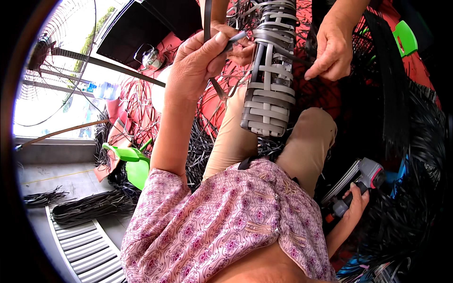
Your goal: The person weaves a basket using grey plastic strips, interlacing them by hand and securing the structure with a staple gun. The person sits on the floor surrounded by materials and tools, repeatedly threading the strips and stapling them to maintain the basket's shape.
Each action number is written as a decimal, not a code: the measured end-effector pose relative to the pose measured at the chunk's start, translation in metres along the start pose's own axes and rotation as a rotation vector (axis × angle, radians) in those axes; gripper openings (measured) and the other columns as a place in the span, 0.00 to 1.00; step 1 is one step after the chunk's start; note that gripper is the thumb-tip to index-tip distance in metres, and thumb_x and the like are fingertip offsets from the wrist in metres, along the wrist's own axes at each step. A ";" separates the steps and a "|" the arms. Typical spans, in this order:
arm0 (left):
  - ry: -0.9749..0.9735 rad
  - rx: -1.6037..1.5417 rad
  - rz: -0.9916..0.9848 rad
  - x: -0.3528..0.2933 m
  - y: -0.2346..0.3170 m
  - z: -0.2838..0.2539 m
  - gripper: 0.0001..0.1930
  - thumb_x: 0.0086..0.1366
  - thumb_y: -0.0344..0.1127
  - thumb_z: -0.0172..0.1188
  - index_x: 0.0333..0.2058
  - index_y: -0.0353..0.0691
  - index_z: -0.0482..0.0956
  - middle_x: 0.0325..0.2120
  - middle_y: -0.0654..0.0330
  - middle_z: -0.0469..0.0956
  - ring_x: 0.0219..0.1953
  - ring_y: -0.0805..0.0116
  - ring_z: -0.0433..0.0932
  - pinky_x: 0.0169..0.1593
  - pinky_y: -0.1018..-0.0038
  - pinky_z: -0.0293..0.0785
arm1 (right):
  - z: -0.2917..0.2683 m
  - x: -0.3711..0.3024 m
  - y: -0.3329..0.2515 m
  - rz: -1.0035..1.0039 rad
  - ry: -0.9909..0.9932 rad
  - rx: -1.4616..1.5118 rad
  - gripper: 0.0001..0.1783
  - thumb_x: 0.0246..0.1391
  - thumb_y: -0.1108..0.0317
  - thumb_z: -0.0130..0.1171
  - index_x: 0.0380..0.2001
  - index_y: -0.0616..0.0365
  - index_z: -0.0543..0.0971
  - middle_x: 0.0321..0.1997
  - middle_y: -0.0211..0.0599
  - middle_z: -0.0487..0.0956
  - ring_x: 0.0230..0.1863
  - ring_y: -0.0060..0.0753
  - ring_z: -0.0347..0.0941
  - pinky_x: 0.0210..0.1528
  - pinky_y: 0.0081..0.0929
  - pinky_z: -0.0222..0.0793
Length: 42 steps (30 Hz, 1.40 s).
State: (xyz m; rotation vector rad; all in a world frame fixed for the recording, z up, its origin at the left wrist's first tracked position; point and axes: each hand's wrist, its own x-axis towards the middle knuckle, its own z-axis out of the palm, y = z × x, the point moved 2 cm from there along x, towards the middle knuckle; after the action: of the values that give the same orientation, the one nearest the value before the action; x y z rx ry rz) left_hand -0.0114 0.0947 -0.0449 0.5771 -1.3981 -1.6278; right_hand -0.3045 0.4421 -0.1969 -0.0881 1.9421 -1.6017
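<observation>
A long frame part woven with flat grey plastic strips (270,89) stands between my knees, its lower end toward me. Just left of it, my left hand (203,54) is closed round a grey strip (234,40), whose end points at the weave. Low on the right, away from the weave, my right hand (357,203) grips the handle of a grey nail gun (369,173). Across from me, a co-worker's hand (336,49) pinches near a strip at the weave's right side. The co-worker's other hand (240,49) is partly hidden behind my left hand.
Loose black strips (410,113) hang and lie in heaps on the right. Red sheeting (325,96) lies under tangled strips. Green plastic pieces (137,167), a water bottle (104,90), a fan (41,47) and a white slatted rack (87,245) are on the left.
</observation>
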 end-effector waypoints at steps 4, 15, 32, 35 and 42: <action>0.049 0.153 0.006 -0.004 -0.003 -0.006 0.10 0.68 0.35 0.54 0.39 0.37 0.80 0.26 0.64 0.80 0.15 0.88 0.57 0.19 0.88 0.50 | -0.004 0.011 0.007 0.016 -0.048 -0.030 0.15 0.45 0.74 0.62 0.39 0.67 0.77 0.25 0.32 0.74 0.25 0.25 0.68 0.27 0.24 0.66; -0.054 0.303 -0.117 0.000 -0.003 0.000 0.11 0.67 0.39 0.55 0.37 0.39 0.81 0.16 0.75 0.66 0.15 0.88 0.56 0.19 0.89 0.48 | -0.004 0.015 0.009 0.004 -0.014 -0.009 0.12 0.44 0.75 0.63 0.35 0.66 0.76 0.22 0.32 0.74 0.22 0.25 0.69 0.25 0.24 0.65; -0.210 0.349 -0.103 -0.005 -0.023 -0.001 0.12 0.69 0.38 0.52 0.34 0.33 0.74 0.21 0.71 0.65 0.19 0.87 0.54 0.22 0.88 0.48 | 0.009 0.001 -0.011 -0.034 -0.095 -0.114 0.11 0.45 0.75 0.63 0.33 0.63 0.75 0.21 0.32 0.72 0.19 0.25 0.68 0.22 0.23 0.65; -0.198 0.488 -0.079 -0.014 -0.042 0.002 0.11 0.68 0.39 0.55 0.36 0.36 0.77 0.21 0.74 0.66 0.20 0.88 0.57 0.22 0.89 0.50 | 0.013 -0.007 -0.022 -0.004 -0.135 -0.131 0.11 0.45 0.76 0.62 0.34 0.63 0.75 0.23 0.33 0.73 0.20 0.25 0.68 0.23 0.22 0.66; -0.119 0.507 -0.008 -0.033 -0.071 -0.008 0.12 0.69 0.39 0.52 0.34 0.35 0.76 0.15 0.74 0.62 0.16 0.87 0.54 0.20 0.85 0.47 | 0.027 -0.011 -0.024 -0.212 -0.235 -0.165 0.09 0.45 0.78 0.61 0.33 0.64 0.76 0.23 0.33 0.73 0.18 0.25 0.68 0.21 0.19 0.63</action>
State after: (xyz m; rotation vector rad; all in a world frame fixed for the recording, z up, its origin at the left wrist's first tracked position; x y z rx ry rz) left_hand -0.0114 0.1159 -0.1202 0.7820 -1.9168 -1.3272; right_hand -0.2896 0.4167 -0.1723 -0.5413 1.9249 -1.4822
